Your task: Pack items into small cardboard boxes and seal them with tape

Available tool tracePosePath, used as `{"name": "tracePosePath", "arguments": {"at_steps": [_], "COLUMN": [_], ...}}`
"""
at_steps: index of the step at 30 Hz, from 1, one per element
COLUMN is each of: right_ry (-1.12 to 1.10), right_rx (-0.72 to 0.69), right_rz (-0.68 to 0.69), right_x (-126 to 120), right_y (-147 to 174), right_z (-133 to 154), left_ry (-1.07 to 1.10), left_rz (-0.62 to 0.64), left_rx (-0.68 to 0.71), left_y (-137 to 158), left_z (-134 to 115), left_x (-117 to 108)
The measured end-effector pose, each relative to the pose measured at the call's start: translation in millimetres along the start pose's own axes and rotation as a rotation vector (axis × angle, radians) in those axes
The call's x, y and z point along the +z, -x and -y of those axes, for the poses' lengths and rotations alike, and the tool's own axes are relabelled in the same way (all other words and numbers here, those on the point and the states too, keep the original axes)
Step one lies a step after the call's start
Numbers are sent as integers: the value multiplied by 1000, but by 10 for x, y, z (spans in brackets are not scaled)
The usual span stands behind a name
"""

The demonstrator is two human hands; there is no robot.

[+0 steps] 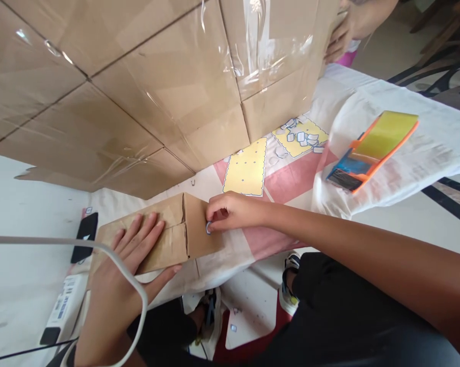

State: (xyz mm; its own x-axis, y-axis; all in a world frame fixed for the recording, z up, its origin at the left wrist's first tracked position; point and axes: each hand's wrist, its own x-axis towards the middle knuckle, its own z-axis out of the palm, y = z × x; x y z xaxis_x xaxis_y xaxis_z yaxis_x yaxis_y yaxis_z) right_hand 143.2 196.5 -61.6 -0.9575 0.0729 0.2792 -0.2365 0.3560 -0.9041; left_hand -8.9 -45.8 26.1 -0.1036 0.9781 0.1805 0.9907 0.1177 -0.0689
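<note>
A small brown cardboard box [193,224] lies on the cloth-covered table edge in front of me. My left hand [132,260] lies flat on its top, fingers spread, pressing it down. My right hand [225,211] has its fingertips pinched on a small bluish-white object [208,228] at the box's right side face. A large cardboard carton [145,86] with clear tape strips towers just behind the small box.
An orange and blue tape dispenser [371,150] with yellow tape lies on the white cloth at right. Another person's hand [344,33] grips the carton's far corner. A black phone [83,237] and a white power strip [63,308] lie at left; a white cable crosses my left wrist.
</note>
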Motion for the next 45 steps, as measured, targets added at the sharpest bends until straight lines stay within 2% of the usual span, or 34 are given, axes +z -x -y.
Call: {"name": "tracePosePath", "arguments": {"at_steps": [4,7,13,17,22,29,36,41,45], "right_ry": [12,14,-297,-372,-327,-352,-360,-331,-397], "right_rx": [102,215,440,541,514,550,557,567,559], "right_rz": [-114,-206,-392,-295,-244,-210,-98,-180,-77], "right_x": [25,150,539,591,534,551,613,587,551], "right_y": [21,123,409,471,449,503,667,667,581], "right_z": [25,124,288,394,502,510,567,617,580], "left_ry": [-4,-4,37,41,52,53,66,46,49], "left_rz": [0,18,-67,-70,-69,-73,-81,-93,-88], "left_rx": [35,23,33,36,23,68,5,34,7], "left_y": [0,-2,12,13,2,18,-11,-16,5], "left_z": [4,-9,30,46,48,124,48,59,47], "left_x": [-5,-9,51,73,63,81,68,86,91]}}
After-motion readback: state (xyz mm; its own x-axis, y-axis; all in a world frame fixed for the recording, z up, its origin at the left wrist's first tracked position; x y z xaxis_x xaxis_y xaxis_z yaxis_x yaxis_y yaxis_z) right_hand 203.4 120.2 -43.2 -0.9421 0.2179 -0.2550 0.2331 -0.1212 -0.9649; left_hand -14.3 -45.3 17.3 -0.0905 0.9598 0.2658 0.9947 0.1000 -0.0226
